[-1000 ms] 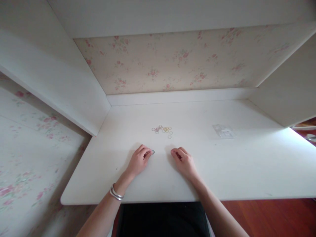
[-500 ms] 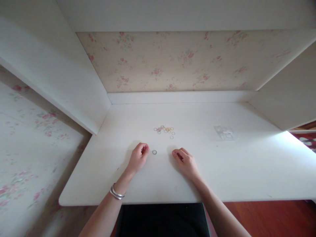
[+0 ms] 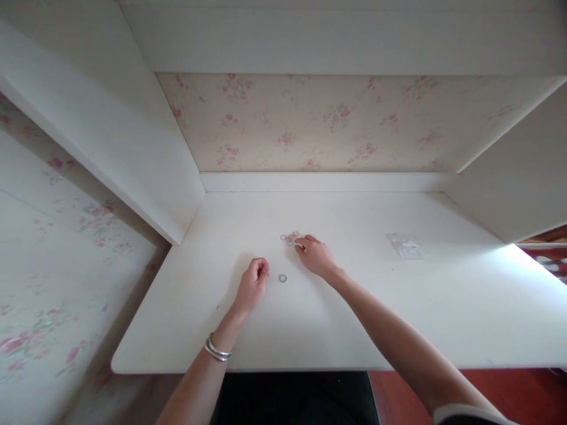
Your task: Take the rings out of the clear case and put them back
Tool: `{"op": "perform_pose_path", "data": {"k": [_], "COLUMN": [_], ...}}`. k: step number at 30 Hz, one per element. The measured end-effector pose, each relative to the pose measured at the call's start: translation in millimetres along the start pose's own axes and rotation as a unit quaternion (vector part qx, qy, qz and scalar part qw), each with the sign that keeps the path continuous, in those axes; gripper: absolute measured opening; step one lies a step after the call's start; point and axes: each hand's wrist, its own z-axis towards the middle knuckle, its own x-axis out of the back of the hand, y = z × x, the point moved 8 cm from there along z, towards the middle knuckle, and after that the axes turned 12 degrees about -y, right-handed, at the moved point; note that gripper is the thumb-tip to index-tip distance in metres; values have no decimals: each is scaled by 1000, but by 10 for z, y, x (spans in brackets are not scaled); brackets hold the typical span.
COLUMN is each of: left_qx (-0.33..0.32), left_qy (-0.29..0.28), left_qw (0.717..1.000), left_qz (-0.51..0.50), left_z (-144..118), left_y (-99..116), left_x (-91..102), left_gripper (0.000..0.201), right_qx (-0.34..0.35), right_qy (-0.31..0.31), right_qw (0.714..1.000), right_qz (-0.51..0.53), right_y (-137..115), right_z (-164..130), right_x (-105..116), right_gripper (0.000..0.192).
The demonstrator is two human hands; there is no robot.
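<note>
1. Fingers of the right hand [image 3: 315, 255] rest on the cluster of small coloured rings [image 3: 290, 238] near the middle of the white desk [image 3: 443, 319]; whether they grip one cannot be told.
2. Left hand [image 3: 252, 284] lies loosely curled, holding nothing visible.
3. One small grey ring [image 3: 282, 278] lies alone just beside the left hand, toward the front edge.
4. A clear plastic packet [image 3: 404, 245] lies toward the right edge.
</note>
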Motion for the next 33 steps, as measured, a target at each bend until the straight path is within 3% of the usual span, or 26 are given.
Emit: {"op": "perform_pose_path", "data": {"k": [7,21,24,28,33], "left_qx": [-7,-9,-7,-6,-10], "left_qy": [1,-6,-7,-17,-19], "left_qw": [1000,1000,1000,1000,1000], "left_qz": [7,5,-2,1,3], "left_z": [11,12,5,-5,-5], "left_y": [-27,-31,-26,-7,7], "left_x": [10,2,5,0,-6], "left_gripper": [24,26,27,27,25], "right_qx": [-3,24,21,-38,-59], "right_qy": [-22,6,49,124,127], "right_qw": [999,999,999,989,987], "right_qz": [-49,-32,5,72,79], "right_y": [-55,3,60,337,564], "right_z": [230,88,115,210,198], "right_x": [-130,-98,17,290,410], "right_gripper": [30,27,26,24,22]}}
